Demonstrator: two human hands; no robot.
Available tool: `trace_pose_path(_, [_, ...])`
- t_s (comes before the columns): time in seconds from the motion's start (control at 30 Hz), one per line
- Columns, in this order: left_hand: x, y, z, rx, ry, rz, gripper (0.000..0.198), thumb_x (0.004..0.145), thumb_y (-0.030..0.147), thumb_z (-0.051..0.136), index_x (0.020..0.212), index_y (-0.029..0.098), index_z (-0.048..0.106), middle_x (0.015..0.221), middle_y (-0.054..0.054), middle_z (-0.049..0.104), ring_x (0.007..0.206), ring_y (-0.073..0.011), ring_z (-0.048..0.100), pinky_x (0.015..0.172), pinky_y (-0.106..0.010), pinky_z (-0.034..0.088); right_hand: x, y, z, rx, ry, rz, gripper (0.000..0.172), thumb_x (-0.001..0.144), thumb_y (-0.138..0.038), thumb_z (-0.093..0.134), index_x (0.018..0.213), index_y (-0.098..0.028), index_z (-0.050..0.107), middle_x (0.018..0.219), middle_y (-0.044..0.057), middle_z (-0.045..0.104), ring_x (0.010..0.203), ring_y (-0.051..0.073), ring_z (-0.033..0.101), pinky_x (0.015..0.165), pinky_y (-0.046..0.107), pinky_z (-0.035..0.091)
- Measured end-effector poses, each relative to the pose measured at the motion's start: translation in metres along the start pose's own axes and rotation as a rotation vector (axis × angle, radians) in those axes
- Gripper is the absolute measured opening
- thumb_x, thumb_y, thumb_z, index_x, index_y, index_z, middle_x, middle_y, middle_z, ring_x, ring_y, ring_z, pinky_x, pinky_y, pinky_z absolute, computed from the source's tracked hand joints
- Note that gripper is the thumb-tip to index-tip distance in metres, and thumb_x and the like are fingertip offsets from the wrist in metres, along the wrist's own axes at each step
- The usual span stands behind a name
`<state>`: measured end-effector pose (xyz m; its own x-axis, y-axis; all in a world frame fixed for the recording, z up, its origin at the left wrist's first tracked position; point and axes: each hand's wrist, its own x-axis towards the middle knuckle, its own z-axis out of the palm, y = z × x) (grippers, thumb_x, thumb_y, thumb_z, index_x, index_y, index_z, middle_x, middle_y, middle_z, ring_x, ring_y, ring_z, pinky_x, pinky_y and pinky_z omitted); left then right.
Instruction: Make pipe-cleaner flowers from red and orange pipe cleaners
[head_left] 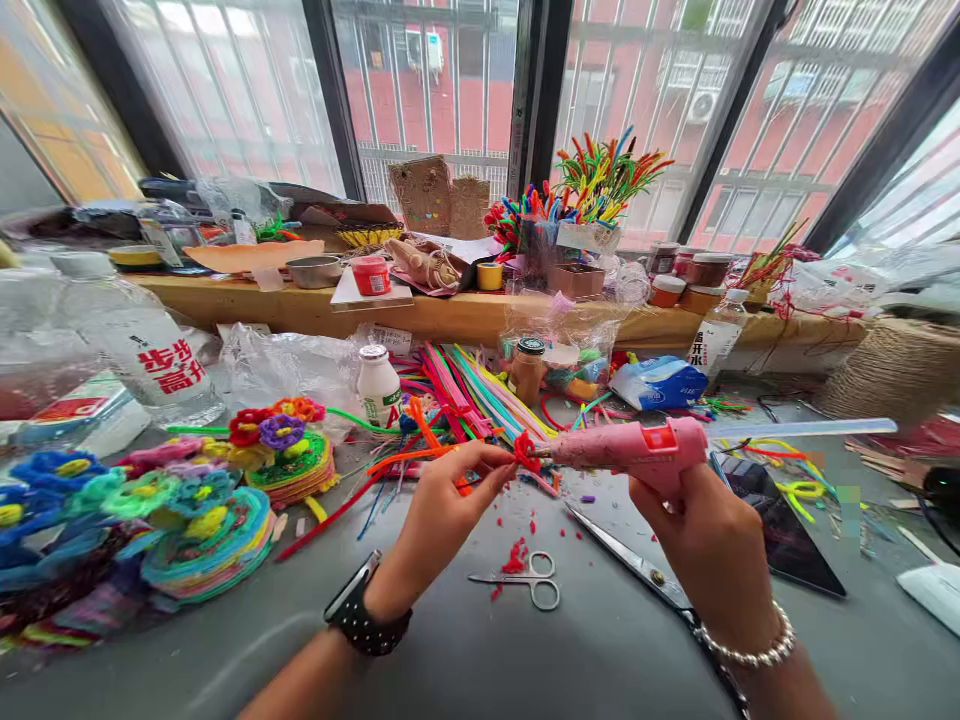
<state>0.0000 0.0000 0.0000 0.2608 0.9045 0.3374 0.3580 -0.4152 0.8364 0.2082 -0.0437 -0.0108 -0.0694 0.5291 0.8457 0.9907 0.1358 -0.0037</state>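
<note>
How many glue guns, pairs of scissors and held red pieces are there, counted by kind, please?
Glue gun, in the right hand: 1
Pairs of scissors (small scissors, large scissors): 2
Red piece, in the left hand: 1
Total: 4

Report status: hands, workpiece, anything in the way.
Left hand pinches red piece. Right hand grips glue gun, nozzle at the piece. Small scissors, red scraps nearby; nothing visibly blocking.

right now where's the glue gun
In the head view, the glue gun is right of centre, in the right hand, its nozzle at the red piece in the left hand.
</note>
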Motion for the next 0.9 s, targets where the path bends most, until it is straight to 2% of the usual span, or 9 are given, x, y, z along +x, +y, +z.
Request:
trace_pose_path(0.2, [-0.001, 0.0, 0.0, 0.011, 0.009, 0.026, 0.015, 0.072, 0.03, 0.052, 0.075, 0.018, 0.061, 0.072, -0.002, 0.063, 0.065, -0.0141, 0.056, 0.06, -0.023, 0.044, -0.001, 0.002, 0.002, -0.012, 0.035, -0.025, 0.023, 0.08, -0.031, 0.042, 0.081, -0.011, 0.053, 0.049, -0.001, 0.046, 0.04, 0.012, 0.043, 0.039, 0.023, 0.03])
trace_pose_path(0.33, [0.0, -0.003, 0.0, -0.038, 0.066, -0.014, 0.014, 0.071, 0.03, 0.054, 0.074, 0.018, 0.061, 0.071, -0.002, 0.063, 0.064, -0.0146, 0.056, 0.059, -0.024, 0.043, 0.0, 0.003, 0.002, 0.03, 0.029, 0.075, 0.022, 0.077, -0.034, 0.046, 0.07, -0.014, 0.051, 0.048, -0.001, 0.045, 0.039, 0.012, 0.043, 0.04, 0.023, 0.03])
trace_pose_path(0.43, [0.001, -0.005, -0.002, -0.152, 0.11, -0.087, 0.015, 0.069, 0.03, 0.056, 0.076, 0.018, 0.061, 0.071, -0.002, 0.063, 0.063, -0.0143, 0.056, 0.057, -0.023, 0.043, 0.003, 0.003, -0.001, 0.093, -0.047, 0.262, 0.027, 0.072, -0.041, 0.051, 0.061, -0.016, 0.047, 0.044, -0.003, 0.043, 0.037, 0.011, 0.04, 0.039, 0.023, 0.029])
trace_pose_path(0.53, [0.002, -0.008, -0.003, -0.357, 0.176, -0.144, 0.013, 0.067, 0.029, 0.058, 0.075, 0.018, 0.062, 0.068, -0.001, 0.062, 0.062, -0.0117, 0.055, 0.056, -0.02, 0.042, 0.007, 0.005, -0.003, 0.208, -0.194, 0.531, 0.032, 0.065, -0.047, 0.055, 0.059, -0.018, 0.046, 0.041, -0.004, 0.042, 0.035, 0.01, 0.036, 0.037, 0.022, 0.028])
trace_pose_path(0.6, [0.004, -0.009, -0.005, -0.514, 0.263, -0.165, 0.013, 0.065, 0.027, 0.061, 0.074, 0.018, 0.062, 0.065, 0.001, 0.061, 0.057, -0.0084, 0.052, 0.053, -0.017, 0.041, 0.009, 0.007, -0.002, 0.398, -0.299, 0.728, 0.034, 0.064, -0.049, 0.055, 0.059, -0.018, 0.046, 0.041, -0.004, 0.042, 0.035, 0.009, 0.035, 0.035, 0.022, 0.027])
trace_pose_path(0.67, [0.007, -0.01, -0.008, -0.654, 0.377, -0.18, 0.013, 0.063, 0.026, 0.063, 0.074, 0.018, 0.063, 0.064, 0.003, 0.06, 0.053, -0.0055, 0.048, 0.05, -0.015, 0.039, 0.009, 0.011, -0.001, 0.695, -0.375, 0.898, 0.033, 0.065, -0.049, 0.053, 0.062, -0.017, 0.046, 0.044, -0.004, 0.043, 0.036, 0.008, 0.035, 0.034, 0.02, 0.027])
trace_pose_path(0.77, [0.013, -0.01, -0.016, -0.796, 0.534, -0.201, 0.015, 0.06, 0.024, 0.066, 0.073, 0.018, 0.064, 0.063, 0.004, 0.058, 0.052, -0.0036, 0.046, 0.048, -0.012, 0.037, 0.009, 0.019, 0.002, 1.07, -0.421, 1.03, 0.027, 0.067, -0.042, 0.054, 0.066, -0.016, 0.048, 0.051, -0.004, 0.047, 0.042, 0.008, 0.039, 0.037, 0.019, 0.031])
trace_pose_path(0.9, [0.017, -0.01, -0.033, -0.809, 0.66, -0.178, 0.017, 0.057, 0.022, 0.067, 0.073, 0.016, 0.065, 0.065, 0.003, 0.058, 0.053, -0.0042, 0.045, 0.047, -0.012, 0.038, 0.01, 0.03, 0.006, 1.222, -0.415, 1.146, 0.02, 0.06, -0.03, 0.062, 0.069, -0.015, 0.053, 0.059, -0.001, 0.054, 0.053, 0.01, 0.047, 0.046, 0.018, 0.038])
